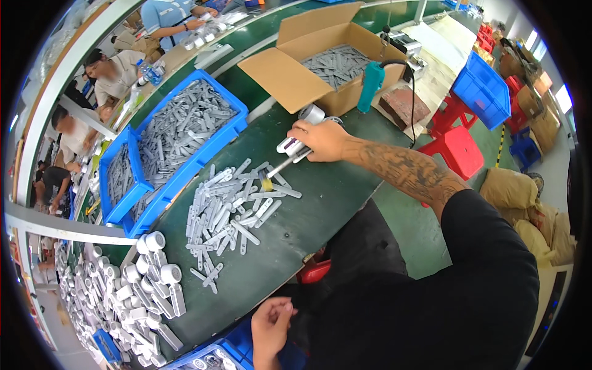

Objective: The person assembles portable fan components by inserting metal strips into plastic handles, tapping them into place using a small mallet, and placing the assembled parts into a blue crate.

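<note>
My right hand (324,140) is closed round a white and grey piece (288,147) with a dark mark. From beneath it a thin metal shaft (282,166) slopes down to a yellowish tip (266,184) over a spread of flat grey plastic strips (225,213). Just beyond the fingers is a round white part (311,114); whether it joins the held piece I cannot tell. My left hand (271,327) hangs low by the table's near edge, fingers curled and nothing visible in them.
Grey strips fill a blue crate (240,120), its smaller blue tray (150,186) and an open carton (265,80). White round-headed handles (126,296) are heaped at left. A teal power tool (371,86) hangs at the carton's right. Red stools (459,154) stand at right; people work across the bench.
</note>
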`<state>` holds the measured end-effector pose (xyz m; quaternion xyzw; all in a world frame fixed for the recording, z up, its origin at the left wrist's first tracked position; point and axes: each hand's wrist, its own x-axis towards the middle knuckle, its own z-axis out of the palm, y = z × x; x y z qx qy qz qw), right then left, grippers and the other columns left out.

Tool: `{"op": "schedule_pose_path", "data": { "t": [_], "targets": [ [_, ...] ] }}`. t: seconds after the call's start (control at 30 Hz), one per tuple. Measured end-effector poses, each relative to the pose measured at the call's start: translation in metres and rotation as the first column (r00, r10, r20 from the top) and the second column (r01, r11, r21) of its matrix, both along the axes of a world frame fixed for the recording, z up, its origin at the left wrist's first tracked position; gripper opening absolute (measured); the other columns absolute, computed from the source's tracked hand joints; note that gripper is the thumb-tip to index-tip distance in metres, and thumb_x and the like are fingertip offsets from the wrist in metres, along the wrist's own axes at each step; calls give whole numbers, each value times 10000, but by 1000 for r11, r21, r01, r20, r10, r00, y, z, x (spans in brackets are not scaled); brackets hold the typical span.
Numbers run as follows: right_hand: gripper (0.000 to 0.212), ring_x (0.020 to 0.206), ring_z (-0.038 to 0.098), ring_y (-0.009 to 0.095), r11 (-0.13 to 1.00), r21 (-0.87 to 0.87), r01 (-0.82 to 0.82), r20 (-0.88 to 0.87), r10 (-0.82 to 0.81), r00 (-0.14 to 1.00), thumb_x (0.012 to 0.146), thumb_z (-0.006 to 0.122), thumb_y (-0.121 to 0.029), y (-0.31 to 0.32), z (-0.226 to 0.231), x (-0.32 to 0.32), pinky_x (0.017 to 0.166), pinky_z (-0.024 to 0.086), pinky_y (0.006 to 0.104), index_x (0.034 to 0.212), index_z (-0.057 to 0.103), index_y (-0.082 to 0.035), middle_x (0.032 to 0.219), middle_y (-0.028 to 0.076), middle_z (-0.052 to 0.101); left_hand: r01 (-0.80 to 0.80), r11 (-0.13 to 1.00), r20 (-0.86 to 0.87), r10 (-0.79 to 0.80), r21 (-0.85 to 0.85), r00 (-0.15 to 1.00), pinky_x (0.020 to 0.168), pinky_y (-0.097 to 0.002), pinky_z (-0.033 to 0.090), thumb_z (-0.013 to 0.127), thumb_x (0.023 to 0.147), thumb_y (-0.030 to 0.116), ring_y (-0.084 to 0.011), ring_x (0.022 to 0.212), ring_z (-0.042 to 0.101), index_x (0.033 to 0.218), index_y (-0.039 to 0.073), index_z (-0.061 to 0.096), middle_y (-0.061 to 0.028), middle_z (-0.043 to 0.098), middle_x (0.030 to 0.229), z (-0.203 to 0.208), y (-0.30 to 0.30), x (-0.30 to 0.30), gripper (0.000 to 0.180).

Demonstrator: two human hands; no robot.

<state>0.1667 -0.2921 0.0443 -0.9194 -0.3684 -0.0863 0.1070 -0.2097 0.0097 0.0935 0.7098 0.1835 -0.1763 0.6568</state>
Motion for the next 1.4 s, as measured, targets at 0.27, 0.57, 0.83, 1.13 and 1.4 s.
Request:
{"op": "schedule_pose_path", "data": {
  "t": [0.27, 0.57, 0.83, 1.13, 1.4],
  "targets": [
    [640, 647, 689, 212, 938, 213, -274, 351, 188, 917, 728, 810, -174, -29, -18, -127, 559, 571, 359, 1354, 683, -207, 1358, 38, 678, -227, 920, -38, 227, -318, 973, 556, -274, 543, 614, 1133, 351, -149, 686, 664, 1287, -10, 652, -127, 762, 1052, -50, -38, 113, 395],
    [537, 618, 659, 134, 894, 296, -336, 403, 201, 893, 852, 706, -119, -4, -18, -158, 536, 534, 282, 1377, 711, -229, 1413, 24, 681, 154, 977, 45, -149, -145, 988, 746, -281, 585, 625, 1125, 377, -165, 925, 748, 1437, 12, 617, -119, 746, 1197, -25, -67, 161, 480],
    [715, 756, 769, 238, 899, 413, -143, 142, 92, 986, 790, 933, -373, -44, -20, -137, 580, 594, 331, 1450, 690, -244, 1508, 81, 656, 42, 978, -1, -43, -206, 999, 686, -286, 609, 703, 1071, 213, -184, 794, 755, 1393, 18, 631, -80, 757, 1053, -64, -58, 147, 383],
    [687, 1069, 755, 301, 893, 447, 53, -276, 81, 958, 787, 949, -314, -46, -29, -131, 822, 639, 398, 1425, 717, -211, 1296, 65, 734, -72, 974, -49, 63, -215, 997, 644, -256, 553, 607, 1123, 233, -124, 717, 694, 1459, 62, 526, -59, 732, 1009, -59, -56, 140, 385],
    [573, 887, 760, 263, 848, 438, 299, -673, 88, 735, 773, 938, -345, -39, 25, -129, 837, 600, 374, 1192, 763, 5, 1018, 162, 787, -43, 994, -143, 29, -97, 989, 519, -254, 404, 503, 1169, 433, -81, 574, 534, 1469, 85, 618, -8, 664, 807, -48, -36, 135, 473]
  ]
}}
